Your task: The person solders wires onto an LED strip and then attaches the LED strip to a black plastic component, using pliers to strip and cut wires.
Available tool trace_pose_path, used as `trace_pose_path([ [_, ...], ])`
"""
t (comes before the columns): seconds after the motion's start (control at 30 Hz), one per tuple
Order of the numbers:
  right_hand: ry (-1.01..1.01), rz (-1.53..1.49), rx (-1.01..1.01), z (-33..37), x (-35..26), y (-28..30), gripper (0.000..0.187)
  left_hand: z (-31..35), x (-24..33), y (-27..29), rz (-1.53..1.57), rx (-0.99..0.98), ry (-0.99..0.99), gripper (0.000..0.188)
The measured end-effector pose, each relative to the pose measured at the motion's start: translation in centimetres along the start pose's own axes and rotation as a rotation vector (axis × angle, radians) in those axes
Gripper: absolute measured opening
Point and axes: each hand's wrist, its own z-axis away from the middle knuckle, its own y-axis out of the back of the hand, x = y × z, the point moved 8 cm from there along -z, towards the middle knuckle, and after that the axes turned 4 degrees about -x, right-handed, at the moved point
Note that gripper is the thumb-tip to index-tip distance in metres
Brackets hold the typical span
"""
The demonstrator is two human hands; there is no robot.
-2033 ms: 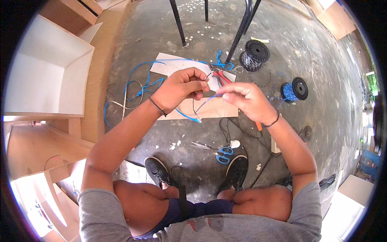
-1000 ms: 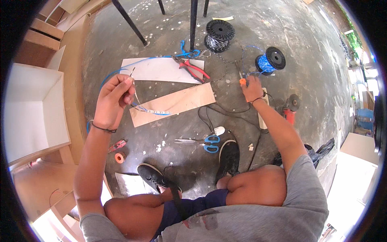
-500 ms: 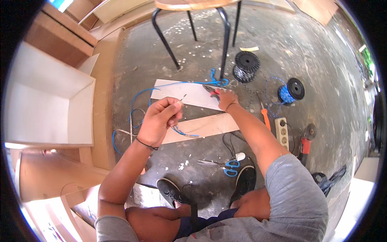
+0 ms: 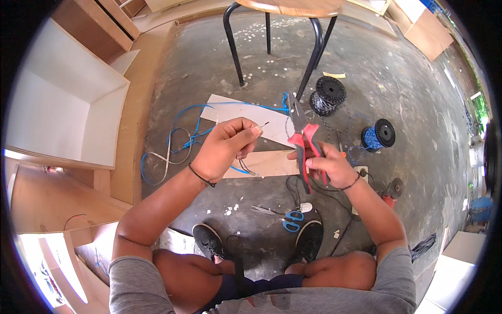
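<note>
My left hand [image 4: 226,146] is raised over the floor and pinches a thin wire [image 4: 260,125] whose bare tip sticks out to the right; a blue cable [image 4: 178,141] trails from it. My right hand [image 4: 328,163] grips red-handled pliers [image 4: 302,137] upright, their jaws pointing up and away, a short way right of the wire tip. Under both hands lie a small wooden board [image 4: 269,163] and a white board [image 4: 251,116].
A black wire spool [image 4: 328,97] and a blue wire spool [image 4: 380,135] sit at the right. Blue-handled scissors [image 4: 285,215] lie by my shoes. A stool's black legs [image 4: 234,47] stand ahead. White cabinet panels [image 4: 68,104] fill the left. A power strip [image 4: 361,175] lies behind my right wrist.
My right hand reached out to the white board, picked up the red-handled pliers and brought them back up beside the left hand. The left hand kept hold of the wire.
</note>
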Motion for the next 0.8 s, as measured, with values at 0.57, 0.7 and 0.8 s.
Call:
trace_pose_path([
  [0.57,0.437,0.471,0.157,1.2,-5.3,-6.0,0.056,1.1,2.2,-2.2,-0.121,0.006,-0.17,0.013],
  [0.7,0.378,0.553,0.214,1.6,-5.3,-5.7,0.054,1.1,2.2,-2.5,-0.187,0.014,-0.186,0.015],
  [0.8,0.381,0.595,0.254,1.8,-5.0,-5.4,0.054,1.2,2.6,-2.8,-0.242,0.039,-0.194,0.015],
])
